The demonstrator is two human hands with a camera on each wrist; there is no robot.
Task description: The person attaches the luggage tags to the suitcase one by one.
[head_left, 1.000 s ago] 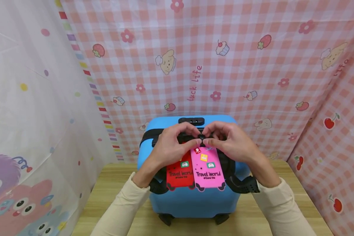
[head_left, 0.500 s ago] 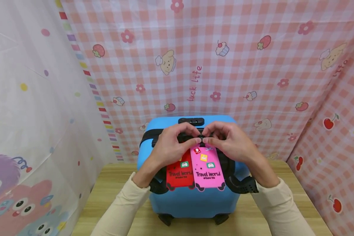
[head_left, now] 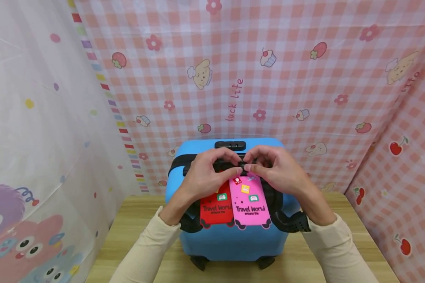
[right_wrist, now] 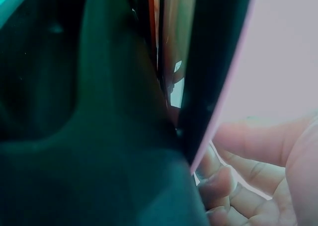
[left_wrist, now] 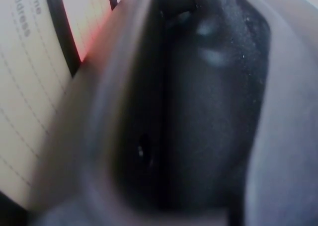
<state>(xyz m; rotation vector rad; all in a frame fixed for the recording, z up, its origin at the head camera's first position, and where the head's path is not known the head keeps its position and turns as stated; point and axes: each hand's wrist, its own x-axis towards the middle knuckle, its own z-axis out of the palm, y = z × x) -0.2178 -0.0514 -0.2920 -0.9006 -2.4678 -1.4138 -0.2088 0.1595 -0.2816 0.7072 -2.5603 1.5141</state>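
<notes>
A blue suitcase [head_left: 233,245] with black trim stands in the middle of the head view. Two luggage tags hang against its near side, a red one [head_left: 216,216] on the left and a pink one [head_left: 250,219] overlapping its edge. Above the pink tag, my left hand [head_left: 207,173] and right hand [head_left: 285,171] meet with thumbs and forefingers, pinching a small black strap piece [head_left: 242,165]; its details are mostly hidden by the fingertips. The left wrist view catches a lined address card [left_wrist: 30,82] beside blurred black plastic. My right fingers [right_wrist: 248,146] show beside the pink tag's edge.
Beneath the suitcase is a wood-grain table [head_left: 127,236]. A black combination lock [head_left: 230,145] sits on the case's top, and a black band [head_left: 180,162] crosses its left side. Pink checked cloth [head_left: 233,59] hangs close behind, with a white patterned curtain [head_left: 56,137] at left.
My fingertips shift very slightly around the black strap piece. The tags and the suitcase stay in place.
</notes>
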